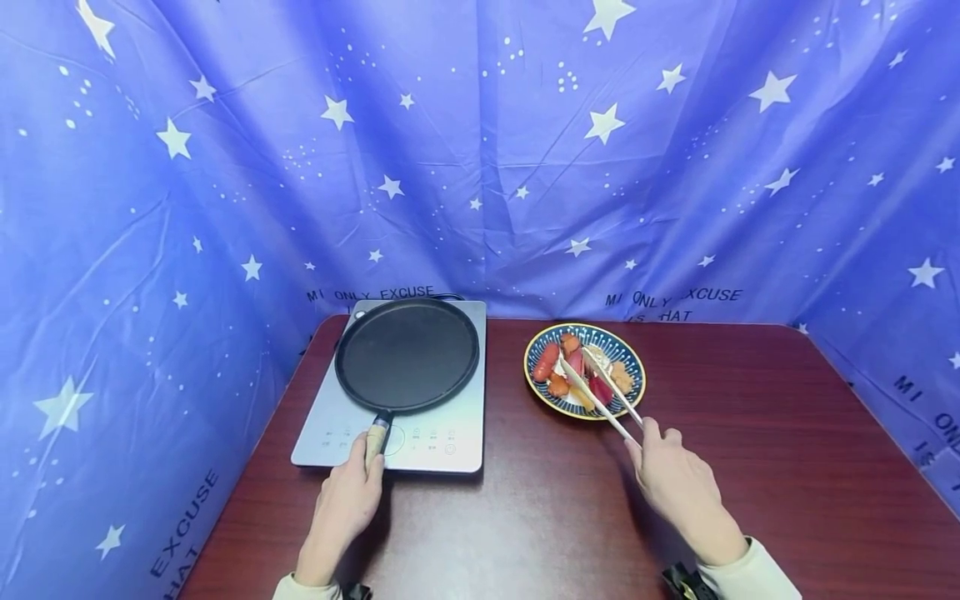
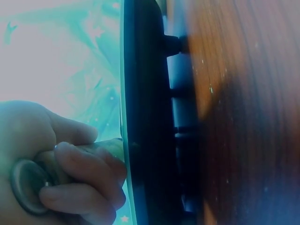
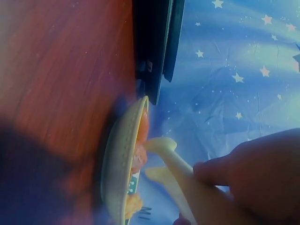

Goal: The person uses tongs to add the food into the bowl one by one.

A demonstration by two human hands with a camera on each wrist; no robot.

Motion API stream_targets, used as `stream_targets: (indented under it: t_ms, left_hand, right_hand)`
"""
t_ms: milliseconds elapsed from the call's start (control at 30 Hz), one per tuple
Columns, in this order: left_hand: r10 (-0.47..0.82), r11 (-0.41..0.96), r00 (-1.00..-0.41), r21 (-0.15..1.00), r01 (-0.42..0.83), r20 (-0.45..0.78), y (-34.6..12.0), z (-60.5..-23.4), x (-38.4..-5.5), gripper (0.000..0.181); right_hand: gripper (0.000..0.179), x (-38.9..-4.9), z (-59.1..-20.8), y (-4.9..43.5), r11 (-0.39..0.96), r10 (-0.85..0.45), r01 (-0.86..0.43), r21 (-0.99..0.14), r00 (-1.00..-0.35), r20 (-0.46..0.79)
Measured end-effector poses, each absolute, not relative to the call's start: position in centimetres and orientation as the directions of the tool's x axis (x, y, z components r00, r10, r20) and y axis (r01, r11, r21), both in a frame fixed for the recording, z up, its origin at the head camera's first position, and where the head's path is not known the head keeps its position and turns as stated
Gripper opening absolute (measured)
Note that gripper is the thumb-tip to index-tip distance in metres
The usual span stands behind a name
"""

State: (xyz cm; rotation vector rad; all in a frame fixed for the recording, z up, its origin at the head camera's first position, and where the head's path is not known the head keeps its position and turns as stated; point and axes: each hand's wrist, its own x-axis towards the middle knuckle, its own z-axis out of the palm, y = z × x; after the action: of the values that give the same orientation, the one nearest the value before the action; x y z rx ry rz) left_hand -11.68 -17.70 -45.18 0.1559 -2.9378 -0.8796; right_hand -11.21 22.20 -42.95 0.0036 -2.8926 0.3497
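My left hand (image 1: 347, 498) grips the light handle (image 1: 374, 442) of a round black flat pan (image 1: 408, 354). In the left wrist view its fingers (image 2: 84, 168) curl round that handle, whose rounded end shows at the palm. The pan sits on a silver induction cooktop (image 1: 315, 454). My right hand (image 1: 678, 487) holds pale tongs (image 1: 611, 417), tips spread among the food on a blue patterned plate (image 1: 529, 379) with a yellow rim. A red sausage (image 1: 546, 362) and several other pieces lie there. Whether the tongs pinch any piece cannot be told.
A dark red-brown wooden table (image 1: 510, 517) carries the cooktop at left and the plate right of it. Blue star-printed curtains (image 1: 525, 125) hang behind and at both sides, close to the table's edges. A black cable (image 1: 450, 297) shows behind the cooktop.
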Motion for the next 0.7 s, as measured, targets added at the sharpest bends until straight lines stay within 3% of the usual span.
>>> stream_targets:
  t_ms: [500, 700]
  left_hand:
    - [-0.110, 0.835, -0.993, 0.546, -0.065, 0.050, -17.9, -45.2, -11.7, 0.050]
    - [-0.112, 0.833, -0.993, 0.547, -0.082, 0.022, -17.9, -45.1, -11.7, 0.050]
  right_hand:
    - [0.037, -11.0, -42.3, 20.7, 0.987, 0.038, -0.016, -0.160, -0.944, 0.328]
    - [0.037, -10.7, -41.4, 21.3, 0.988, 0.043, 0.002, -0.157, -0.965, 0.258]
